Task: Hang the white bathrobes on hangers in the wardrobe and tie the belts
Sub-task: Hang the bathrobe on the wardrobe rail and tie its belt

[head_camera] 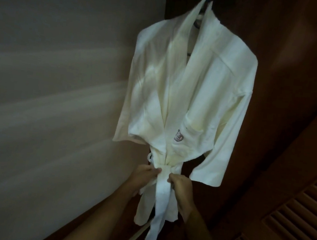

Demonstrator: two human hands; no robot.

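Your left hand and right hand pinch the belt knot between them, tails hanging straight down from the robe.

hanger: only a dark sliver shows above bathrobe collar, top cut by frame | knot under both hands' fingers: hidden | louvred door: cropped right

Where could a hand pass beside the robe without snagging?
Left of the bathrobe, along the plain wall, looks free. Crowded at the belt, where left hand and right hand meet; right sleeve hangs against the wooden panel.
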